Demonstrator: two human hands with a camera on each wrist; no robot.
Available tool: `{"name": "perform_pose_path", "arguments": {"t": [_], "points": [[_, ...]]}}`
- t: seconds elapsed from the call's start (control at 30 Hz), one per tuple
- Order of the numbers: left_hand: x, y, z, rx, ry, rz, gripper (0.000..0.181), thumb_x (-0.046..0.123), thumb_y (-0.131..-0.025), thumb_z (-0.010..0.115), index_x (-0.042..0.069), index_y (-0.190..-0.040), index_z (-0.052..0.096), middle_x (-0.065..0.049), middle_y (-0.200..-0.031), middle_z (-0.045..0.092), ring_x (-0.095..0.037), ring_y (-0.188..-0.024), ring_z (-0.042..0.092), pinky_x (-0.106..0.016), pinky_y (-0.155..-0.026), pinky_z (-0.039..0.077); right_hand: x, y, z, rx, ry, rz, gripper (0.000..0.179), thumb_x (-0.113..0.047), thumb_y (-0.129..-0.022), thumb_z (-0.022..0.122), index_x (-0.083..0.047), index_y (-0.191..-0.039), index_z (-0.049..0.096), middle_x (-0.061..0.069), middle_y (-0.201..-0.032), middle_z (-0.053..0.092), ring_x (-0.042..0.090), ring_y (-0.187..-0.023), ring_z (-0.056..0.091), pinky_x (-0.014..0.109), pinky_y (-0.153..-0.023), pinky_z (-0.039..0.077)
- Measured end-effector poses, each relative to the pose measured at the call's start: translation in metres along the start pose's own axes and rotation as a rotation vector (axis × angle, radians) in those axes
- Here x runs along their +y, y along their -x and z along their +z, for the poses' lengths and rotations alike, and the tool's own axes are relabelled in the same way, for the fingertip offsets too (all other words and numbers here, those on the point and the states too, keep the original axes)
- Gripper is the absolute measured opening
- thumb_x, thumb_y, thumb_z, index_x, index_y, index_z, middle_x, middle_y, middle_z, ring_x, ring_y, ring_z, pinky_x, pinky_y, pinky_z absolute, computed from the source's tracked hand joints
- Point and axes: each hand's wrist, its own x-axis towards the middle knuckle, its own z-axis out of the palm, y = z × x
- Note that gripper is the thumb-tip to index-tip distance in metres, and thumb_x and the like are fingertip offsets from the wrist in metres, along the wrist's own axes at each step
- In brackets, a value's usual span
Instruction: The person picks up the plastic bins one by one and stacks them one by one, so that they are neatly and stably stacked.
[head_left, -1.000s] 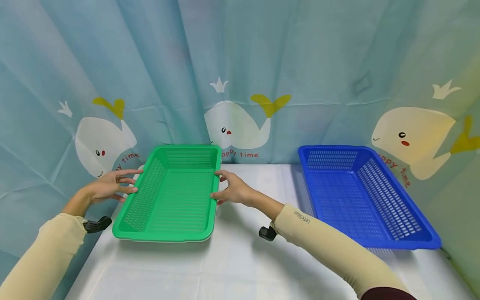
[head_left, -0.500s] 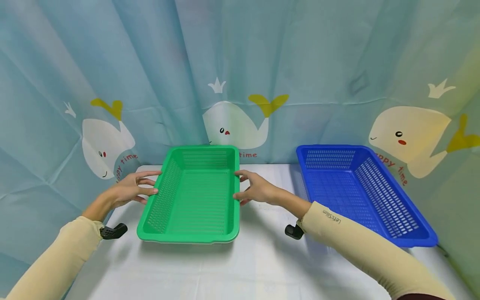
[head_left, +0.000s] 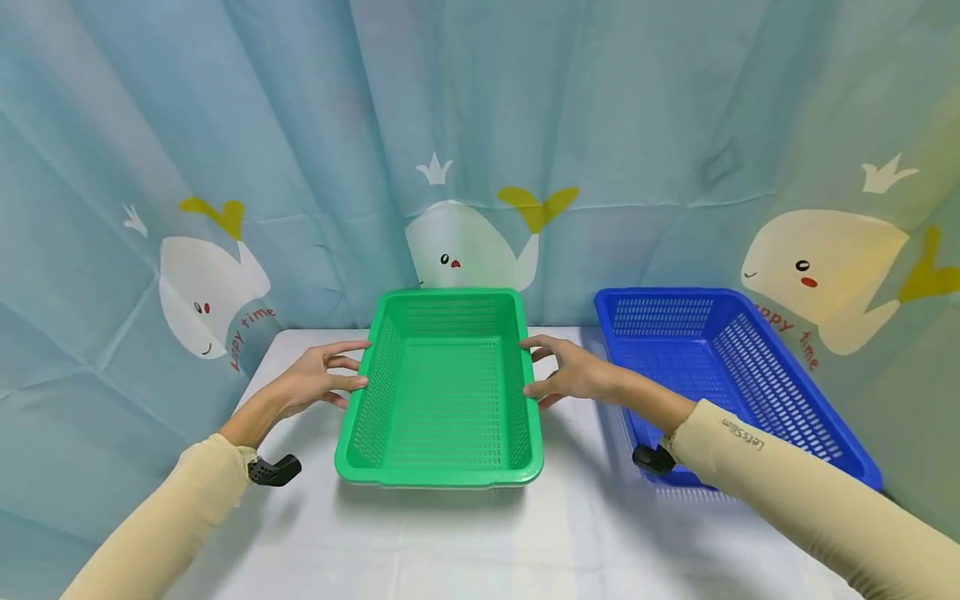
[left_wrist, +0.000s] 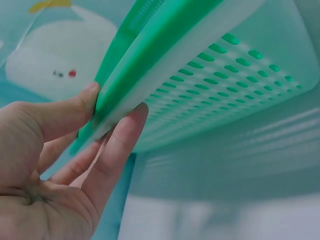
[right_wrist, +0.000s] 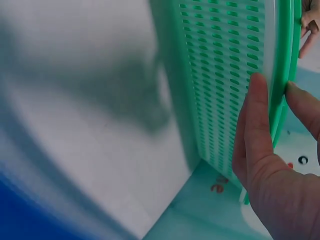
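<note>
One green basket [head_left: 444, 400] has your left hand [head_left: 313, 380] pinching its left rim and your right hand [head_left: 573, 372] pinching its right rim; a blue basket [head_left: 693, 367] stands to its right.

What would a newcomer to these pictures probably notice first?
Probably the bright green basket near the middle of the head view, its side rims gripped by the left hand and right hand. Next, the blue basket to its right, partly hidden by the right sleeve. Behind hangs a blue curtain with white whales.
</note>
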Motion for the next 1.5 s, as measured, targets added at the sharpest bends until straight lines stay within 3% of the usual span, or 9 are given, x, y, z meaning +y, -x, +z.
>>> {"name": "perform_pose_path", "arguments": {"t": [0.37, 0.63, 0.9, 1.5], "points": [[0.010, -0.022, 0.042, -0.016, 0.066, 0.031, 0.075, 0.012, -0.092, 0.079, 0.017, -0.158, 0.043, -0.023, -0.136, 0.054, -0.024, -0.096, 0.072, -0.043, -0.075, 0.064, 0.010, 0.029, -0.035, 0.008, 0.028, 0.023, 0.085, 0.000, -0.093, 0.075, -0.002, -0.160, 0.024, 0.036, -0.153, 0.024, 0.035, -0.090, 0.074, 0.052, -0.088, 0.061], [0.013, -0.030, 0.061, -0.031, 0.111, 0.046, 0.074, 0.010, -0.092, 0.079, 0.019, -0.157, 0.045, -0.021, -0.134, 0.056, -0.024, -0.096, 0.071, -0.044, -0.077, 0.064, 0.017, 0.041, -0.049, 0.005, 0.046, 0.015, 0.085, 0.000, -0.093, 0.074, 0.001, -0.161, 0.021, 0.039, -0.155, 0.021, 0.036, -0.093, 0.074, 0.053, -0.088, 0.060], [0.016, -0.031, 0.068, -0.031, 0.123, 0.051, 0.073, 0.010, -0.092, 0.079, 0.020, -0.157, 0.045, -0.021, -0.134, 0.056, -0.024, -0.095, 0.071, -0.044, -0.077, 0.064, 0.019, 0.046, -0.053, 0.012, 0.064, 0.014, 0.086, -0.002, -0.093, 0.075, 0.001, -0.161, 0.022, 0.040, -0.154, 0.023, 0.035, -0.091, 0.074, 0.050, -0.085, 0.062], [0.015, -0.033, 0.067, -0.027, 0.116, 0.035, 0.073, 0.011, -0.092, 0.079, 0.022, -0.156, 0.046, -0.021, -0.135, 0.055, -0.025, -0.096, 0.071, -0.045, -0.078, 0.064, 0.019, 0.047, -0.053, 0.021, 0.095, 0.005, 0.084, -0.003, -0.094, 0.074, 0.001, -0.161, 0.023, 0.040, -0.154, 0.025, 0.035, -0.091, 0.074, 0.052, -0.086, 0.061]]}}
